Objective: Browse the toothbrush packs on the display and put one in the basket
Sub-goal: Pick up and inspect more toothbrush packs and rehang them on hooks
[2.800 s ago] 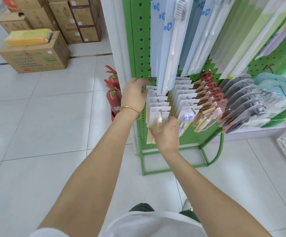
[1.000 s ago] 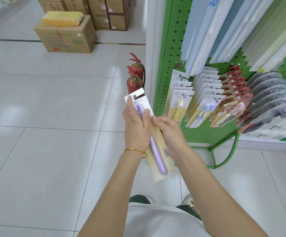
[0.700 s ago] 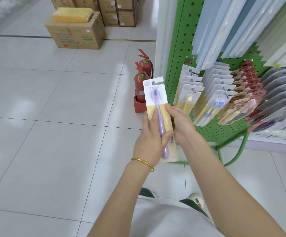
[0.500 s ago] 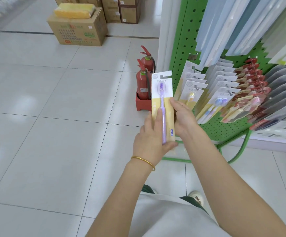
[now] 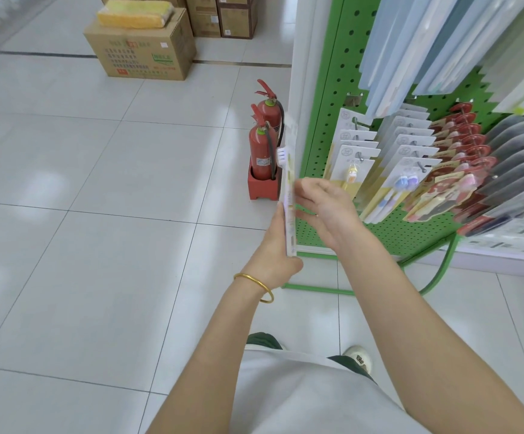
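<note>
The toothbrush pack (image 5: pixel 287 170) stands upright and edge-on in front of the left edge of the green pegboard (image 5: pixel 326 73). The left hand (image 5: pixel 278 250) grips its lower end, and the right hand (image 5: pixel 328 209) has its fingers (image 5: pixel 303 183) closed on its middle. Just behind it, two red fire extinguishers (image 5: pixel 261 151) stand on the floor (image 5: pixel 98 245). More packs (image 5: pixel 353 153) hang on hooks beside the right hand. A cardboard box (image 5: pixel 142 47) sits well apart.

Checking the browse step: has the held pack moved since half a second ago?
Yes. The pack has turned edge-on, its brush side now facing the extinguishers; the left hand and right hand still hold it.
</note>
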